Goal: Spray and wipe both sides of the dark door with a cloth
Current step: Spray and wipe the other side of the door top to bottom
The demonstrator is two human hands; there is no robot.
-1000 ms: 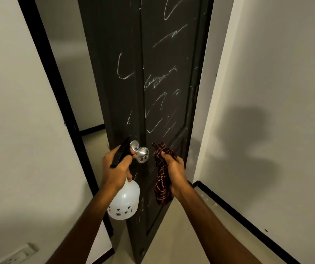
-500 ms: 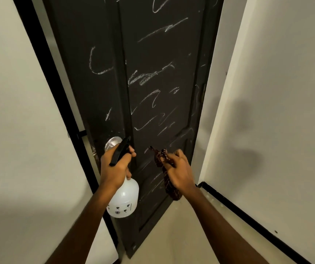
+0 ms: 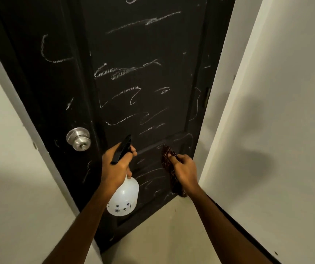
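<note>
Chalk-scribbled dark door [image 3: 137, 44], both hands raised.
Left hand [image 3: 115, 167] grips spray bottle [image 3: 123, 199]; right hand [image 3: 186, 171] clutches patterned cloth [image 3: 169, 159].

The knob [image 3: 78, 139] juts from the door [image 3: 143, 54] at left; wall [image 3: 286, 92] close right

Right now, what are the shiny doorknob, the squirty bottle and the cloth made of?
The round silver doorknob looks like brushed metal: it gleams with bright highlights. The white translucent spray bottle seems plastic: smooth, with light glowing through. The dark red checked cloth looks like woven fabric: it hangs limp and crumpled.
</note>
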